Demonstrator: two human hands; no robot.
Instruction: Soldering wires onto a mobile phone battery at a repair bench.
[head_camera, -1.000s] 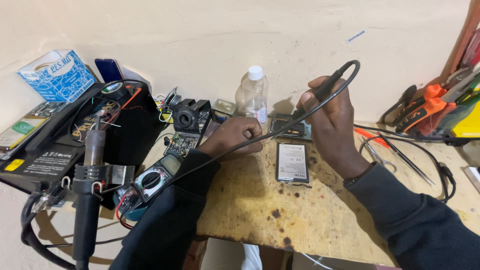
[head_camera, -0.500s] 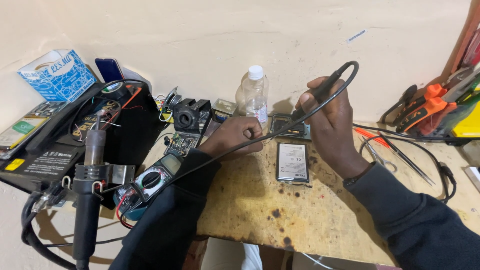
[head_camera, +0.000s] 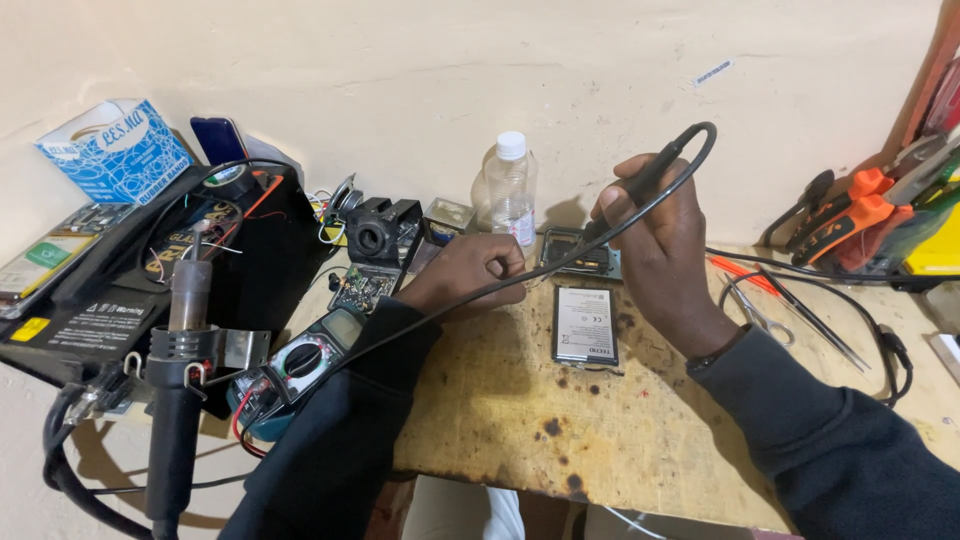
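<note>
My right hand (head_camera: 652, 242) grips a black soldering iron (head_camera: 640, 186) like a pen, its tip pointing down at an opened phone body (head_camera: 578, 254) at the back of the wooden bench. The iron's black cable (head_camera: 500, 287) loops over the hand and runs left across my left forearm. My left hand (head_camera: 468, 270) is closed into a loose fist resting on the bench just left of the phone body; whether it pinches something is hidden. A flat phone battery (head_camera: 585, 324) lies in front of the phone body, between my hands.
A clear plastic bottle (head_camera: 510, 190) stands behind my left hand. A multimeter (head_camera: 296, 365), hot-air handle (head_camera: 180, 380) and black rework station (head_camera: 130, 290) are on the left. Tweezers and scissors (head_camera: 770, 305) and orange-handled pliers (head_camera: 850, 215) lie right. A blue box (head_camera: 115, 152) sits back left.
</note>
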